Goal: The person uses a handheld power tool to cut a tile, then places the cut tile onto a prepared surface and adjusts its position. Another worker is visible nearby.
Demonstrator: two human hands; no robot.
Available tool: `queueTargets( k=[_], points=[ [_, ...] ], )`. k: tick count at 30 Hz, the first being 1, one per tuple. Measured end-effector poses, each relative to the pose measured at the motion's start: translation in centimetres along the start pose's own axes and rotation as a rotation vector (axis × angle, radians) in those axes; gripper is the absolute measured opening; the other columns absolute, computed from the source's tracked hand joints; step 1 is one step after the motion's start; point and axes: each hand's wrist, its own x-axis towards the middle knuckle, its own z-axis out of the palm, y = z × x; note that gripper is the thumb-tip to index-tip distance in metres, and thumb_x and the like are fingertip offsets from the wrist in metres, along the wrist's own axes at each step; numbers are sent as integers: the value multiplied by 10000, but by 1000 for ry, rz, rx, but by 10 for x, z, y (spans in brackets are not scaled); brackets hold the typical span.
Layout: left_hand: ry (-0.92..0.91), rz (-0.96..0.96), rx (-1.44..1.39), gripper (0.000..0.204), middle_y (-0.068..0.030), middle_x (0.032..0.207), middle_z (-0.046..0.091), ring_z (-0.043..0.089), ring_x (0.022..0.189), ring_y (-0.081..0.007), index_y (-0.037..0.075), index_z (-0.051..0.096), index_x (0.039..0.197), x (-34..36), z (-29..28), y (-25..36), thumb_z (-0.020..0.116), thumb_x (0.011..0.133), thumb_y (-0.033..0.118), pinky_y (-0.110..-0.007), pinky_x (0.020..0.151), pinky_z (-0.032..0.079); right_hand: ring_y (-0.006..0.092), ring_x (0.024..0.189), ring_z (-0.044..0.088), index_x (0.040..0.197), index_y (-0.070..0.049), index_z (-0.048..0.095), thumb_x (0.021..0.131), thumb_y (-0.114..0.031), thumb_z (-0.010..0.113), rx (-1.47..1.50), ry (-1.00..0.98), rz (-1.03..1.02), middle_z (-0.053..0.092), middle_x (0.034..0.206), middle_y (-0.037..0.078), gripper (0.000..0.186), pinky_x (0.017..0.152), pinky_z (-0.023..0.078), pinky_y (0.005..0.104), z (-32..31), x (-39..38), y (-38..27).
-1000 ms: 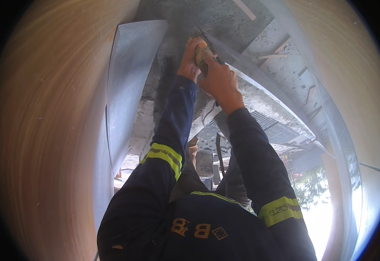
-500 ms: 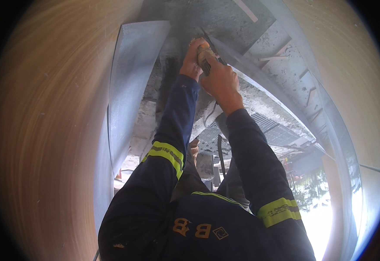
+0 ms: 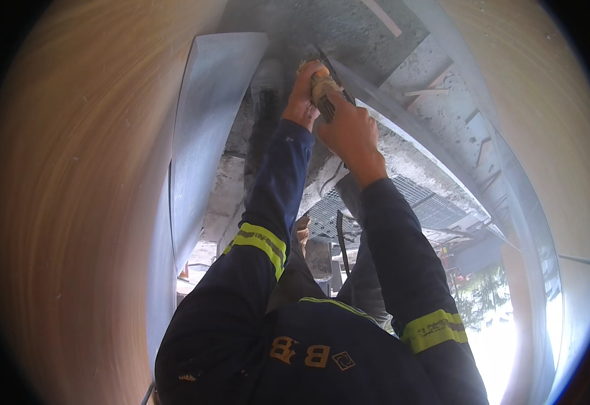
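Both of my hands grip a dusty angle grinder (image 3: 325,96) at the top middle of the view. My left hand (image 3: 302,98) is wrapped round its front part. My right hand (image 3: 354,135) closes round the rear of its body. The grinder's front end lies beside a long grey metal piece (image 3: 403,128) with a bright edge, running down to the right. Grey dust haze hides the working end, so I cannot tell whether it touches the metal.
A tall pale grey panel (image 3: 217,94) stands left of my arms. Farther right lies a dusty grey slab (image 3: 369,40) with thin strips on it. Metal grating (image 3: 423,206) shows below the long piece. A dark strap or hose (image 3: 342,243) hangs near my legs.
My hands and the grinder have shifted slightly right and a little nearer to me. Both hands keep their grip.
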Motion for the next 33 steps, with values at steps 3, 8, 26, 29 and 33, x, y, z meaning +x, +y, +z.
queueTargets(
  k=[3,8,26,29,33],
  points=[
    [13,-22,7,376,-75,967,639,715,784,-244,82,615,1115,1,-1,0,808,896,318,-432,741,669,484,1102,731,1507,-217,600,807,-198,708,15,11,-12,771,1116,273,709,1005,564,548,1,-3,1],
    [16,-35,0,390,-76,984,631,708,797,-242,82,606,1129,0,-5,-3,797,904,338,-426,746,664,489,1089,731,1520,-224,593,781,-191,708,-17,-14,-11,772,1104,271,748,990,569,552,0,-7,3],
    [1,-9,-10,372,-75,975,632,706,781,-237,78,595,1135,1,-1,-6,777,929,328,-428,736,656,473,1095,734,1545,-241,562,770,-163,707,-34,0,-21,775,1114,258,793,986,570,538,4,-2,11],
    [-11,10,-25,366,-76,973,630,707,778,-242,75,595,1137,8,-6,-9,770,934,325,-439,732,658,466,1094,737,1546,-243,560,773,-171,714,-26,-16,-3,776,1121,252,791,989,572,534,5,0,10],
    [-10,-22,-53,344,-69,974,632,706,774,-241,93,612,1126,15,-10,-10,785,929,315,-453,733,657,463,1105,736,1541,-241,564,784,-189,721,-43,-14,0,774,1134,251,775,994,572,532,9,5,10]
  ],
)
